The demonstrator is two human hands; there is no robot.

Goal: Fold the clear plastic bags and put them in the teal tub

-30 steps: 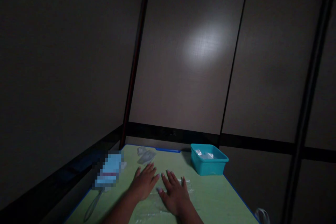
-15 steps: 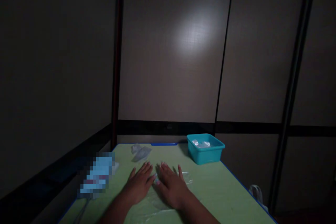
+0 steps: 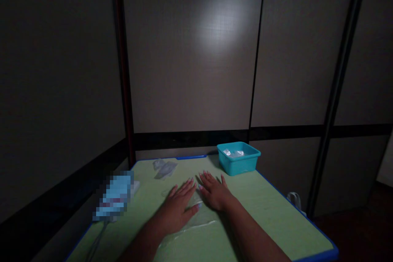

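on the pale green tabletop (image 3: 258,217), a sheet of clear plastic (image 3: 201,220) lies flat near the middle, its lower edge catching light. the left hand (image 3: 179,208) rests palm down over it, fingers stretched out and thumb set apart, gripping nothing. the right hand (image 3: 215,193) is just beside it, also palm down with fingers extended and the little finger spread away, holding nothing; how much plastic is under its palm cannot be told. beyond the left hand lies a crumpled clear bag (image 3: 166,170). toward the far right corner stands a teal basket (image 3: 241,166) with shiny clear packets (image 3: 236,154) inside. near the left edge is a blurred-out light blue item (image 3: 116,193).
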